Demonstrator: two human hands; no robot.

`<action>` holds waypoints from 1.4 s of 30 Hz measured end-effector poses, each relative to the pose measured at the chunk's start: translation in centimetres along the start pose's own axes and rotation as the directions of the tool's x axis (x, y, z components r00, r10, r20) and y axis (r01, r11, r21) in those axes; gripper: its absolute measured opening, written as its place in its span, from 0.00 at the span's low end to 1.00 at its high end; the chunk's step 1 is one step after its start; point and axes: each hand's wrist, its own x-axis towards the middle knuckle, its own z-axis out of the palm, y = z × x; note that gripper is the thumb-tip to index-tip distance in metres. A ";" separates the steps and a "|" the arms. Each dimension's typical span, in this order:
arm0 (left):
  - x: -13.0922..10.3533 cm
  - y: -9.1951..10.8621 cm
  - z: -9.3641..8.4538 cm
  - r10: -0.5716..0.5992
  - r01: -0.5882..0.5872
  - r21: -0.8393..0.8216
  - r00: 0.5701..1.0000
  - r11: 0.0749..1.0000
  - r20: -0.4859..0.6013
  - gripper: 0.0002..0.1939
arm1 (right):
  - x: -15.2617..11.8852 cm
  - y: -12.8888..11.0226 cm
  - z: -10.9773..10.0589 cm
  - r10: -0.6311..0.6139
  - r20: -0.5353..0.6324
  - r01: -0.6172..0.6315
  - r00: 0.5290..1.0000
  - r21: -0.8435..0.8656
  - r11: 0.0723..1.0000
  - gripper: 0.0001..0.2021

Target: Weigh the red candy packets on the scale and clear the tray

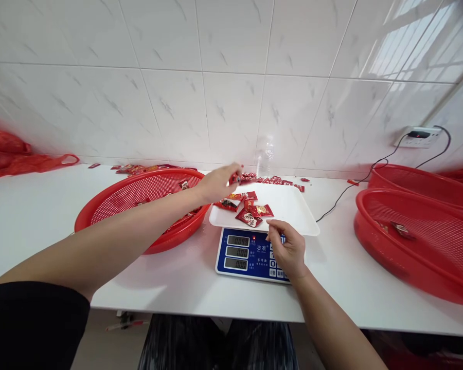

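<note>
My left hand [218,184] reaches over the left rear of the white weighing tray [289,203], its fingers closed on a small red snack packet [235,178] that they partly cover. Several red and dark packets [250,218] lie in a loose group on the tray's left half. At the tray's front edge, my right hand [287,247] hangs over the keypad of the blue digital scale [260,262] with its fingers curled in; nothing shows between them. Part of the keypad is hidden beneath it.
A red mesh basket [104,210] holding packets stands left of the scale, below my left forearm. More red baskets [389,252] stand at right. Loose packets and a clear plastic bottle [265,162] sit along the wall. A black cable [345,192] runs to a socket strip [419,137].
</note>
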 end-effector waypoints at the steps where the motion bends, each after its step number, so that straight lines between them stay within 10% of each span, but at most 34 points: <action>1: -0.4 0.2 0.2 -0.015 0.010 0.059 0.996 0.998 0.088 0.09 | 0.0 0.0 0.0 0.000 0.002 0.000 1.000 0.001 1.000 0.08; 4: -1.1 0.6 0.2 -0.076 0.058 0.113 0.984 0.992 0.160 0.11 | 0.0 0.1 0.0 -0.002 0.007 0.002 1.000 -0.002 1.000 0.08; 13: -3.2 2.9 -3.1 -0.028 -0.027 -0.258 0.978 0.966 -0.207 0.13 | -0.2 0.5 0.0 0.010 -0.032 -0.010 0.999 -0.017 1.000 0.08; 34: -5.9 4.0 -1.4 -0.097 0.060 -0.353 0.991 0.934 -0.087 0.31 | -0.2 0.1 -0.1 -0.014 0.026 0.015 1.000 -0.018 1.000 0.09; 42: -11.4 8.5 2.7 -0.054 0.044 -0.674 0.999 0.738 0.007 0.17 | 0.1 -1.0 -0.6 -0.338 0.254 0.342 0.906 0.028 0.939 0.11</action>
